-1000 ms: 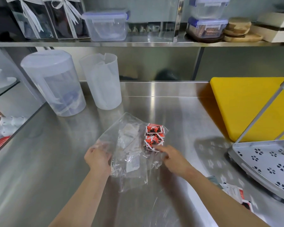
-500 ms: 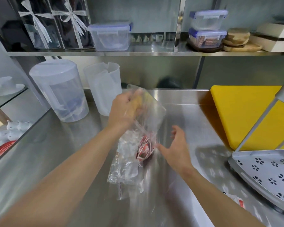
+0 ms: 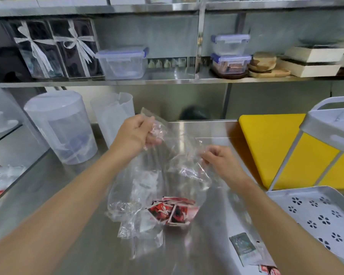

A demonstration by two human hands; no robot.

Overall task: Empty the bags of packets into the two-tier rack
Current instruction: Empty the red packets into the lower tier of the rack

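I pinched the clear bag (image 3: 167, 165) by its mouth with both hands, left fingers (image 3: 147, 133) and right fingers (image 3: 211, 153) closed on the film, so the red packets (image 3: 173, 211) sagged low over the tabletop (image 3: 68, 195), well short of the rack (image 3: 316, 215).

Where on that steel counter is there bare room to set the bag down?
Bare steel lies on the counter between the lidded pitcher and the left hand, and behind the bag toward the yellow board. It is crowded near right: loose packets lie beside the rack's lower tray.
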